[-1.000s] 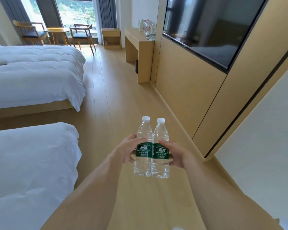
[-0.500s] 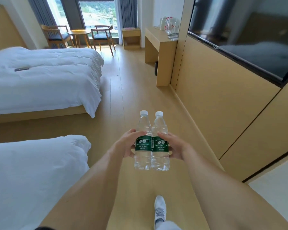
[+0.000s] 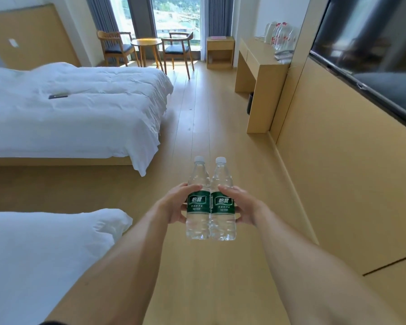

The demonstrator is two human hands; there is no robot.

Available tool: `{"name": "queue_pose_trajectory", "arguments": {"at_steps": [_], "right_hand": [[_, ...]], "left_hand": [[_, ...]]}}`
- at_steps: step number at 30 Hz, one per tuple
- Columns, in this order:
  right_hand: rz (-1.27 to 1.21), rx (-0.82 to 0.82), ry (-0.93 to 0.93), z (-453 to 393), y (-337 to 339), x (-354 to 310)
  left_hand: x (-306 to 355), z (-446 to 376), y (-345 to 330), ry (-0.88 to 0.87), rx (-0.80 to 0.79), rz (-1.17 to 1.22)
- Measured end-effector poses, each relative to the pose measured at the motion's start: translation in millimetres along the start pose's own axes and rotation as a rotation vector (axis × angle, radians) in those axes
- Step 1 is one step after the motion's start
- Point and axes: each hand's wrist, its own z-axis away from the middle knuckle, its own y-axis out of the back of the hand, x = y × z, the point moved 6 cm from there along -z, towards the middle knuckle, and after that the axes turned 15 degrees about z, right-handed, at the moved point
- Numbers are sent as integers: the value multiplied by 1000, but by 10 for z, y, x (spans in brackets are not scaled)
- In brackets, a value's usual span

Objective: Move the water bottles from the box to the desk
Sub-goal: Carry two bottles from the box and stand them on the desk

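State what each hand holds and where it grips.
The left hand grips the left bottle at its green label; the right hand grips the right bottle likewise.

We record two beds with white duvets at left: the far bed (image 3: 75, 109) carries a small dark flat object (image 3: 58, 96) on its cover, and only a corner of the near bed (image 3: 45, 254) shows. By the window (image 3: 176, 15), flanked by grey curtains (image 3: 217, 15), a round wooden table (image 3: 146, 43) stands between two wooden armchairs (image 3: 114, 49) with dark seat pads. A small open bedside cabinet (image 3: 220, 52) sits against the far wall. A wall-mounted television (image 3: 370, 50) hangs on the wood-panelled wall at right. The floor (image 3: 209, 118) is light wood plank.
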Motion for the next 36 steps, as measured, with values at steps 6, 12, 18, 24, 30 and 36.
{"name": "queue_pose_trajectory", "arguments": {"at_steps": [6, 12, 18, 24, 30, 36], "right_hand": [[13, 16, -15, -656, 325, -405], [28, 66, -30, -1491, 651, -948], [23, 127, -68, -2390, 961, -1660], [-7, 166, -59, -3151, 1151, -2371], [-10, 161, -40, -3879, 1356, -2908], [-1, 112, -24, -4783, 1616, -3373]], "left_hand": [[478, -694, -51, -7, -16, 18], [1069, -1668, -19, -4, -77, 21], [1854, -2664, 53, 14, -119, 20], [2678, -3458, 184, 19, -146, -12], [3264, -4161, 262, 7, -156, -23], [3799, -4956, 346, -6, -122, -31]]}}
